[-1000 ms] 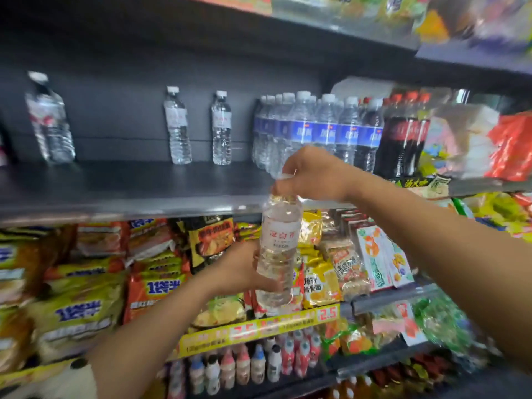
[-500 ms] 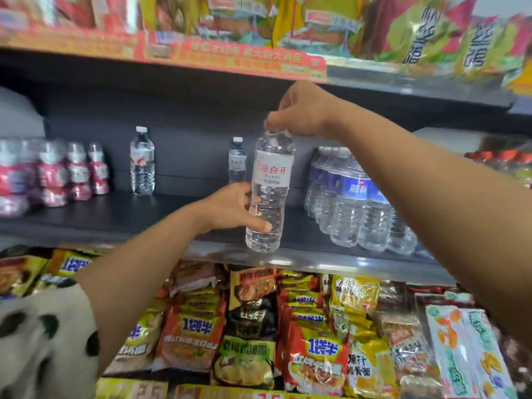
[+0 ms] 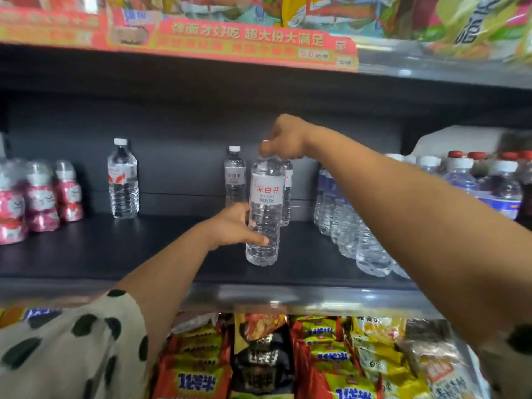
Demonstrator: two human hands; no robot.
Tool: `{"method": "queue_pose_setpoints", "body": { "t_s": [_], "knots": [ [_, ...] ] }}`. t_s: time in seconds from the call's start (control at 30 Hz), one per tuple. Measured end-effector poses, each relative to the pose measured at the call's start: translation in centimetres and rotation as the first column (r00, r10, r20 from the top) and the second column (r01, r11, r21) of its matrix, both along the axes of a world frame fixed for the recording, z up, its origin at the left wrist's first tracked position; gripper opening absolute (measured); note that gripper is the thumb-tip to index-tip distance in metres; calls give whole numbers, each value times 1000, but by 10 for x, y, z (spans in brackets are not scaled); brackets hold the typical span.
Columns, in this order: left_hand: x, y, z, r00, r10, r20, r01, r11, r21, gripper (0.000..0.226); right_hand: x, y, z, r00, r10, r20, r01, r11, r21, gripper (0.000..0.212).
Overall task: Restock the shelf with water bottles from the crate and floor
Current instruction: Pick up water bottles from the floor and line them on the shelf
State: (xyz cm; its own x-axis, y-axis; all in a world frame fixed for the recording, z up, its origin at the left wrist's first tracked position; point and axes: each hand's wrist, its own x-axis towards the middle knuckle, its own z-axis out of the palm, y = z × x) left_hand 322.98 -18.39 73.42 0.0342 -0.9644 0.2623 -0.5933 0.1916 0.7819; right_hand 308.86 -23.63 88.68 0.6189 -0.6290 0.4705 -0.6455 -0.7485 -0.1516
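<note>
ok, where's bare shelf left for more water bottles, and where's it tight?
Free: the dark shelf between the lone bottle and the bottle being placed, and the strip in front of both. Crowded: right of it, the blue-label bottles; far left, the pink bottles.

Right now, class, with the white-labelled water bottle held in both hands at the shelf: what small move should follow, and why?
Probably slide the water bottle back toward the two matching bottles behind it, then let go. It stands upright, seemingly on the dark shelf; the left hand grips its lower body and the right hand pinches its cap.
</note>
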Motion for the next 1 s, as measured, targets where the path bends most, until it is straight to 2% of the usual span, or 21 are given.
{"method": "queue_pose_setpoints", "body": {
  "t_s": [0.1,0.27,0.4,0.53,0.7,0.83,1.0],
  "knots": [
    [15,-18,-6,1000,-20,-8,20,1000,14,49,14,-15,-5,998,-52,-30,52,999,-1,40],
    [24,-37,-8,997,-68,-24,68,998,17,52,29,-32,-5,994,-85,-68,88,995,51,30],
    [30,-45,-9,997,-61,-42,63,997,45,50,36,-45,-4,995,-56,-88,64,994,91,36],
    [34,-57,-7,999,38,4,-38,997,64,29,46,-65,-4,997,-23,-79,32,993,116,37],
    [43,-84,1,984,140,106,-148,986,75,28,60,-100,-6,998,-16,-64,21,998,64,39],
    [47,-105,6,983,162,92,-169,983,79,30,67,-126,-7,998,-5,-60,8,999,40,39],
    [49,-138,5,956,263,129,-270,962,35,39,76,-152,-9,997,-35,-63,36,999,3,43]
  ]
}}
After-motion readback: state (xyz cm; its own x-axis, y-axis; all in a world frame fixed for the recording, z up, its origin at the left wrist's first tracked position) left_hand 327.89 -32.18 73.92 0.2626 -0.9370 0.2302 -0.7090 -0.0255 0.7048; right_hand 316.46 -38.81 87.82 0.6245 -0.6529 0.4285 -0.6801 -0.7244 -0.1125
